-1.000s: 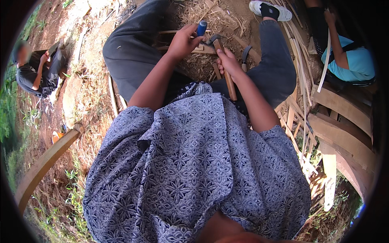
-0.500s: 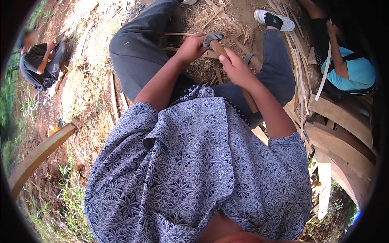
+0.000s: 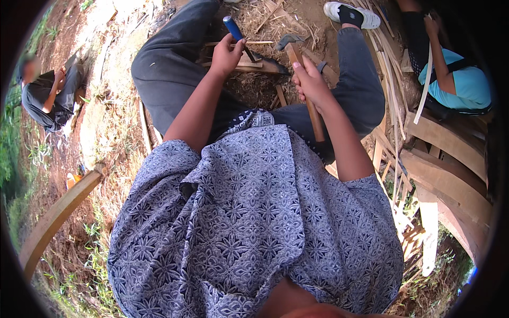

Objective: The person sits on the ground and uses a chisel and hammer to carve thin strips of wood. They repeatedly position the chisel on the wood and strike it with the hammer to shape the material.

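Observation:
My left hand grips a blue-handled chisel between thumb and fingers. Its dark shaft slants down to a small wooden piece on the ground between my legs. Whether the tip bites into the wood is too small to tell. Wrapped round the wooden handle of a hammer is my right hand. The hammer's grey head points away from me, to the right of the chisel and apart from it. A dark, flat shape lies beside the wooden piece, partly in shadow.
Long thin wooden strips lie along my right side, near curved boards. A person in a blue shirt sits at the right holding a strip. Another person sits far left. A wooden beam slants at the left.
The hammer has swung away from the chisel's top, to the right and slightly toward me, so the blue handle now shows. My left hand has shifted a little left.

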A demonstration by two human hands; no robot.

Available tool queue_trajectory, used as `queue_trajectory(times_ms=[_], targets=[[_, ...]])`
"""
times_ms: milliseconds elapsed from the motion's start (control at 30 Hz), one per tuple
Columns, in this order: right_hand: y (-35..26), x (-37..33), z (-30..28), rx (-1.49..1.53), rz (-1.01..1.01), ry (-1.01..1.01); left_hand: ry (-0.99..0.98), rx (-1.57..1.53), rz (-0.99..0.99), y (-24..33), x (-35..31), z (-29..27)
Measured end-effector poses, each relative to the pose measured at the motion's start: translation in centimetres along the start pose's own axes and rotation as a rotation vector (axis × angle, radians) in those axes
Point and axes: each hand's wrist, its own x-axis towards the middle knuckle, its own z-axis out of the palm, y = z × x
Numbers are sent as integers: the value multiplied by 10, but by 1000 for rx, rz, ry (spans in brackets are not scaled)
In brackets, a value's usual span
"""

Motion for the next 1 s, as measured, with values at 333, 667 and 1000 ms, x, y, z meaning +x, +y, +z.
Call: queue_trajectory(times_ms=[333, 667, 1000], targets=[[90, 60, 21, -154, 149, -71, 83, 54, -139, 37, -8, -13], [55, 46, 28, -48, 71, -106, 80, 110, 82, 25, -5, -2], [75, 47, 10, 149, 158, -52, -218, 1113, 225, -42, -18, -11]])
